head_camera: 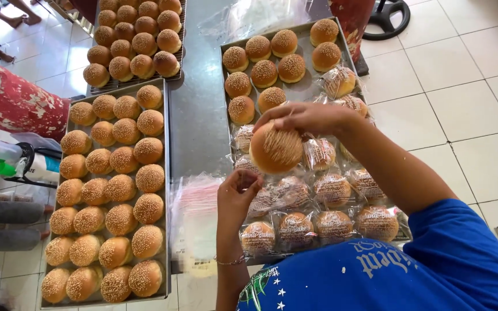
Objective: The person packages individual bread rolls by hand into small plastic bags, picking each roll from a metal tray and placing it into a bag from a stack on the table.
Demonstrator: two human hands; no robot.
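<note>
1. In the head view, the right hand (304,118) is gripping a sesame bun (276,150) from above, fingers curled over its top, holding it lifted above the middle of the right-hand tray (305,92).
2. The left hand (237,196) is hovering just below and to the left of the bun, fingertips pinched narrowly together; whether they are pinching a clear bag is too hard to tell.
3. A stack of clear bags (197,216) is lying on the bench between the two trays, just beside the left hand.
4. Bare buns (263,72) are sitting at the far end of the right tray, and bagged buns (332,224) are filling its near end.
5. The left tray (167,173) is carrying rows of bare buns along the bench's left edge, and a third tray (181,34) is sitting at the far left corner.
</note>
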